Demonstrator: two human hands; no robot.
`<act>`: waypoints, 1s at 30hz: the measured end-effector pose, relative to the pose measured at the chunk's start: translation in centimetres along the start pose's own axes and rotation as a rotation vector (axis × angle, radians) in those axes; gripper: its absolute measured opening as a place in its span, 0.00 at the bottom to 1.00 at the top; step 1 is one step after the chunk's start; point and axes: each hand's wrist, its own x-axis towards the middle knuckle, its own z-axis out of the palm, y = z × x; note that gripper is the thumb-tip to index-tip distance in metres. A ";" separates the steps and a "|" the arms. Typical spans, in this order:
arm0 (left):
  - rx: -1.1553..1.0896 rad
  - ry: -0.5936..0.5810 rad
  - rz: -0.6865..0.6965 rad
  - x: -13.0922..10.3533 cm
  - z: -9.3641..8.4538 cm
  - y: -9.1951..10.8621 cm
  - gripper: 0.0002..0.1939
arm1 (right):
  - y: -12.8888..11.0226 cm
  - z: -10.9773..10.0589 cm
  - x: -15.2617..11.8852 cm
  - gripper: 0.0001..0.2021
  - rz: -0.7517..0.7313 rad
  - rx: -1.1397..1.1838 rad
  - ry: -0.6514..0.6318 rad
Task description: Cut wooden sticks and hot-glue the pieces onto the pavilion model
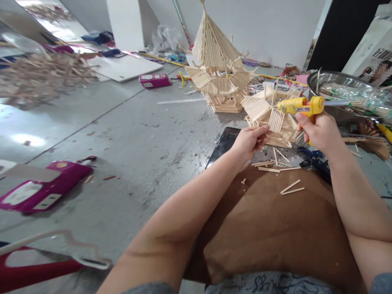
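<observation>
My right hand [323, 130] is wrapped round a yellow hot glue gun [295, 105], with a clear glue stick [337, 103] jutting from its back. The gun's nozzle points left, just above a small panel of wooden sticks [276, 119]. At that panel's lower left edge, the fingers of my left hand [251, 139] are pinched together on it. Directly behind stands a low stick structure [259, 107] with slatted roof panels; whether the small panel touches it I cannot tell. Loose short sticks [280, 168] lie below my hands on brown board [275, 220].
A tall stick pagoda [225, 87] stands behind the low structure. At right are a metal bowl [312, 81] of wrapped sticks and a dark blue tool [317, 161]. A black tablet-like slab [222, 145] lies under my left forearm. Purple power strips [49, 185] and a stick heap [43, 77] are left.
</observation>
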 end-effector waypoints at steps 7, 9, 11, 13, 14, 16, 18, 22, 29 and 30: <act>0.032 0.005 0.029 -0.1 0.0 0.0 0.12 | -0.2 -0.1 0.0 0.21 0.012 -0.016 -0.007; 0.037 0.005 0.038 -0.2 0.0 0.0 0.12 | -0.3 -0.1 0.0 0.21 0.017 -0.022 -0.009; 0.042 0.008 0.043 -0.2 0.1 0.0 0.11 | -0.3 -0.1 0.0 0.20 0.020 -0.023 -0.007; 0.044 0.017 0.050 -0.2 0.1 0.0 0.11 | -0.3 -0.1 -0.1 0.20 0.021 -0.015 -0.001; 0.044 0.019 0.056 -0.2 0.1 0.0 0.11 | -0.3 -0.1 -0.1 0.20 0.021 -0.010 0.002; 0.045 0.022 0.069 -0.2 0.1 -0.1 0.11 | -0.3 -0.2 -0.1 0.20 0.019 -0.004 0.006; 0.048 0.017 0.078 -0.1 0.1 -0.2 0.12 | -0.3 -0.3 -0.1 0.19 0.013 -0.011 0.006; 0.057 0.006 0.091 -0.1 0.0 -0.3 0.11 | -0.6 -0.4 -0.2 0.19 -0.008 -0.041 -0.002; 0.063 0.006 0.080 0.1 -0.1 -0.2 0.12 | -0.4 -0.2 -0.2 0.19 -0.013 -0.055 0.004; 0.060 0.000 0.078 0.2 -0.1 -0.2 0.12 | -0.4 -0.2 -0.2 0.19 -0.015 -0.058 0.004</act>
